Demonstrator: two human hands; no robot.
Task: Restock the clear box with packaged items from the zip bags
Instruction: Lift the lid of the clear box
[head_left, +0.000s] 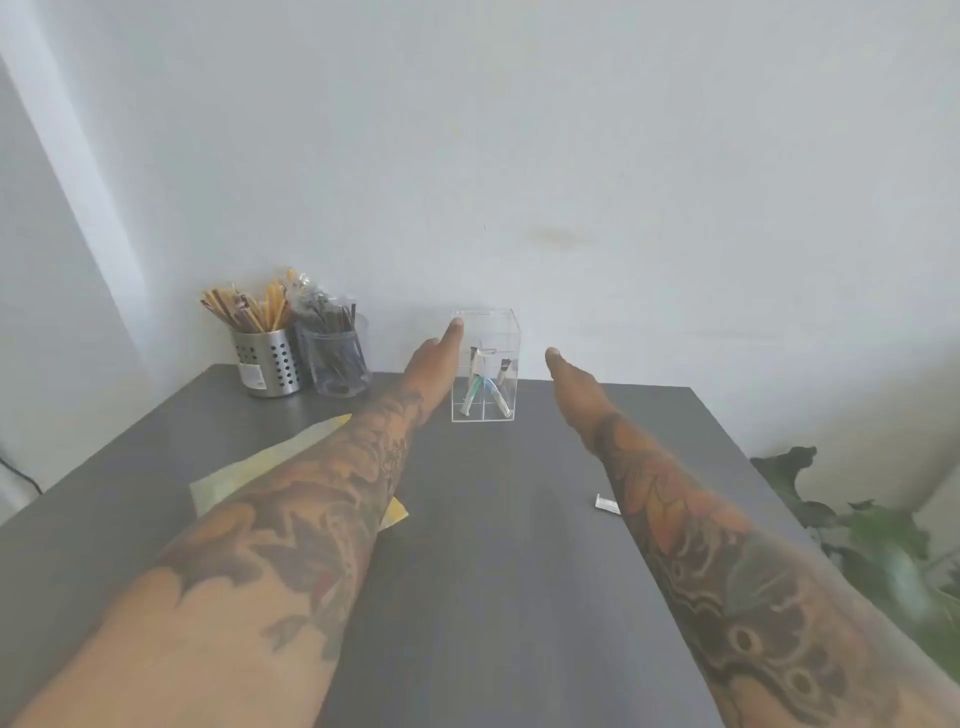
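Observation:
A clear box (488, 332) with inner dividers stands at the back of the dark grey table, against the wall. A few slim packaged items lean inside it. My left hand (434, 358) reaches along the box's left side with straight fingers, its fingertip at the upper left corner. My right hand (571, 376) stretches out to the right of the box, fingers straight, a short gap away from it. A yellowish zip bag (260, 467) lies flat on the table, partly under my left forearm. A small white packet (607, 503) lies by my right forearm.
At the back left stand a perforated metal cup (267, 364) of wooden sticks and a clear jar (337, 358) of dark wrapped items. A leafy plant (878, 540) sits off the table's right edge (727, 441). The wall runs right behind the table.

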